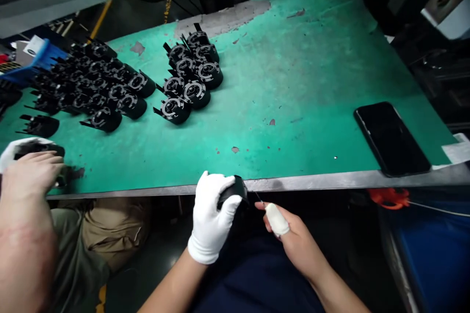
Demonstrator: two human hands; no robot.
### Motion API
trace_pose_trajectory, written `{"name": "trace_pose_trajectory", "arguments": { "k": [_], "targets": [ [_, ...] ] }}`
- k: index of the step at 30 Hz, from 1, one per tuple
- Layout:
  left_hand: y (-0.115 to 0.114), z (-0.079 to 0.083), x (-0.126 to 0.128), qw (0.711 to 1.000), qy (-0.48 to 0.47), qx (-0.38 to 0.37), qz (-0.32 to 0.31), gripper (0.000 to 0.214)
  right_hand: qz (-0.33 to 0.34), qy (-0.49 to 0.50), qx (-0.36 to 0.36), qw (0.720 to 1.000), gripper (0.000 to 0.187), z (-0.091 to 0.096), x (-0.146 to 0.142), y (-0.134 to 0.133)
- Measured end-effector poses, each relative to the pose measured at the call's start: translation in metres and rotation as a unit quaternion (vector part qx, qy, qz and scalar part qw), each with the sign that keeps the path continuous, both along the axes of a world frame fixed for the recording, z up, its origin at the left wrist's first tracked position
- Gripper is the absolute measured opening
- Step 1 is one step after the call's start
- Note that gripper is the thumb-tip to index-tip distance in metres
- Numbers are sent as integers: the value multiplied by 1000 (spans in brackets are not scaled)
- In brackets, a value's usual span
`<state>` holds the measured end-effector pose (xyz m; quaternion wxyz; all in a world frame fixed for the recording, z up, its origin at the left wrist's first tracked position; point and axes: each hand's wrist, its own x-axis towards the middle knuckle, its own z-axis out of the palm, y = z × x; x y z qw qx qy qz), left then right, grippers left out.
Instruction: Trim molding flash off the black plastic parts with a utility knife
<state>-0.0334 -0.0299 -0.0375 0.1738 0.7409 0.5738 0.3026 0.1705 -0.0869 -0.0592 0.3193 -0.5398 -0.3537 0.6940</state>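
My left hand [211,215], in a white glove, is closed around a round black plastic part [233,190] just below the near edge of the green table [293,83]. My right hand [290,234] is bare except for a white cot on one finger. It pinches a thin dark tool [258,199] whose tip points at the part. Two groups of similar black parts stand on the table, a small cluster [191,78] at the middle and a larger one [95,90] to the left.
A black phone [391,138] lies by the table's near right edge. A co-worker's bare hand [33,173] rests on parts at the near left corner. A blue bin [36,58] stands far left. White paper [457,150] lies at the right edge.
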Motion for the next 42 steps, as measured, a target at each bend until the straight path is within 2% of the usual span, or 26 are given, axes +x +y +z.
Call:
{"name": "trace_pose_trajectory", "arguments": {
  "k": [6,18,27,32,36,39,42],
  "targets": [
    [1,0,1,1000,-6,7,5,29,57,-4,62,996,43,-3,-11,30],
    [0,-5,2,999,-30,2,24,37,72,-10,48,996,31,-3,-12,43],
    [2,-8,4,999,-27,8,43,31,41,-18,57,997,40,-9,-19,40],
    [1,-15,2,997,-40,63,17,26,-5,-22,105,994,42,-20,-27,37],
    [2,-18,1,997,-27,74,14,20,-46,-21,144,988,45,-20,-28,27],
    [0,-15,4,997,-24,80,6,19,-63,-17,165,984,41,-14,-27,17],
    [-9,-2,7,997,-20,78,-1,23,-49,7,190,980,56,-8,-26,12]
  ]
}}
